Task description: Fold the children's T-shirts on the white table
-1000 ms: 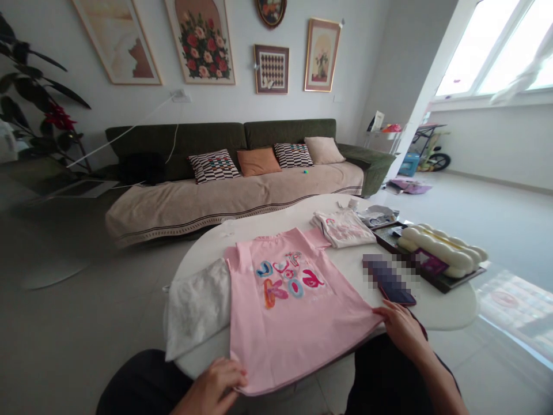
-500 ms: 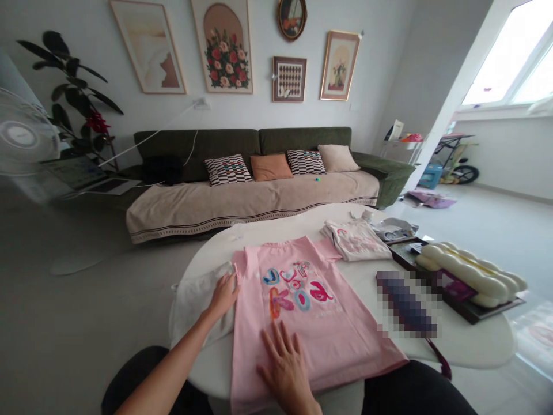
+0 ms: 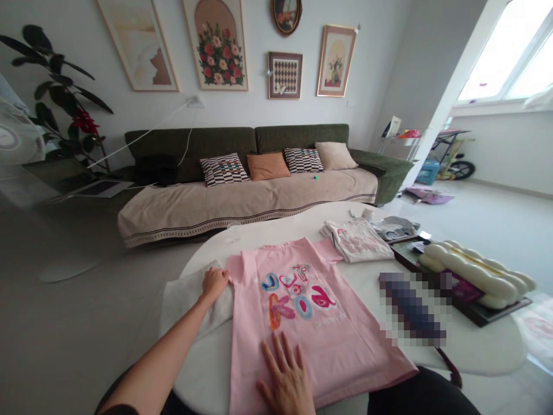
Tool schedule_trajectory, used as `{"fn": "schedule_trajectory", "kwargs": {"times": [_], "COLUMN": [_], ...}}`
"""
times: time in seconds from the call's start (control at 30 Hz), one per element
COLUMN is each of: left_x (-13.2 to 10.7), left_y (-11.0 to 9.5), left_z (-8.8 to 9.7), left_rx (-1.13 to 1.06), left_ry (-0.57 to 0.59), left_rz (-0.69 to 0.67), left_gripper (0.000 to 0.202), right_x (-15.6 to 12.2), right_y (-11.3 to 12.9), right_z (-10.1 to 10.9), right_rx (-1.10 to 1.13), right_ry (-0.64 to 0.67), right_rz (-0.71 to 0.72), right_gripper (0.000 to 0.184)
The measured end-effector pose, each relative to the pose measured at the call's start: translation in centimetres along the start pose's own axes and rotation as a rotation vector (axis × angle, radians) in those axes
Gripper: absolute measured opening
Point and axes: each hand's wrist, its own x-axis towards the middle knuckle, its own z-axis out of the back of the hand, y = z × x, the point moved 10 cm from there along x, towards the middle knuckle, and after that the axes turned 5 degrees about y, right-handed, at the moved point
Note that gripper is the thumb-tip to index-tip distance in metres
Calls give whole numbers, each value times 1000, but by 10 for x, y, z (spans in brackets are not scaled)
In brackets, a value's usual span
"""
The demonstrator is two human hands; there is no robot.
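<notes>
A pink T-shirt point(image 3: 319, 351) with colourful painted letters lies spread on the white table, its collar away from me. My left hand point(image 3: 215, 282) is closed at the edge of the shirt's left sleeve, the fingers pinching the fabric there. Flat on the lower front of the shirt rests my right hand point(image 3: 286, 372), its fingers spread. A pale grey-white cloth point(image 3: 179, 302) lies under my left wrist, beside the shirt. Touching the right sleeve is a folded white printed garment point(image 3: 360, 242).
A dark tray point(image 3: 488, 317) with a cream, puffy-looking object point(image 3: 479, 268) stands on the table point(image 3: 479, 351) at right, near a pixelated dark item point(image 3: 412, 308). A silvery packet point(image 3: 400, 226) lies behind. Beyond the table is a green sofa point(image 3: 194, 144) with cushions.
My left hand has moved slightly outward and away from me, and its fingers have closed on the sleeve, which now sticks out more. My right hand stays flat on the shirt. The view has shifted slightly.
</notes>
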Motion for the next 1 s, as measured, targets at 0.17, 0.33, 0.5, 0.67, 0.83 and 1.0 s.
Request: {"fn": "schedule_trajectory", "kwargs": {"times": [0.17, 0.33, 0.5, 0.67, 0.83, 1.0], "left_x": [19, 24, 11, -12, -15, -9], "left_y": [-11, -25, -15, 18, 24, 5], "left_z": [-15, -6, 20, 15, 5, 2], "left_rx": [-147, -383, -585, -701, -775, -774], "left_ry": [61, 56, 107, 245, 259, 278], "left_rz": [103, 105, 45, 106, 155, 131], "left_gripper": [15, 30, 30, 27, 35, 44], "right_x": [-3, -2, -2, 5, 3, -19], "right_y": [2, 3, 5, 9, 36, 85], "right_z": [5, 8, 13, 20, 25, -5], "right_rx": [14, 40, 52, 55, 4, -218], "right_ry": [-5, 7, 28, 120, 8, -286], "right_rz": [-4, -11, -4, 36, 91, 342], "right_gripper": [62, 59, 62, 65, 77, 67]}}
